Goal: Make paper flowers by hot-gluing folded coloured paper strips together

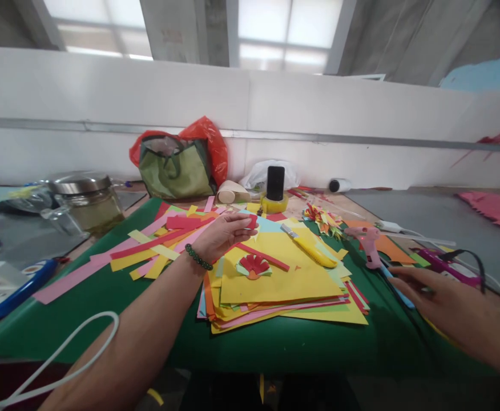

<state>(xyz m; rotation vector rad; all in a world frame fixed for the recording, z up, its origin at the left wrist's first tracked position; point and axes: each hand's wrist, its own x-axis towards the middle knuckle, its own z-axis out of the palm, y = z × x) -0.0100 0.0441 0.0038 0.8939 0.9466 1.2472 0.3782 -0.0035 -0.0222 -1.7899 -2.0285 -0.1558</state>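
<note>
My left hand reaches across the green table cover and pinches a small red paper piece above the stack of coloured paper sheets. A green bead bracelet circles that wrist. A folded red paper fan lies on the top yellow sheet. My right hand hovers at the right, fingers stretched toward a blue pen-like object and holding nothing. A pink glue gun stands just left of it.
Loose paper strips are spread left of the stack; a yellow utility knife lies on it. A glass jar, a green-and-red bag, a phone on a tape roll and paper flowers stand behind. A white cable loops at the front left.
</note>
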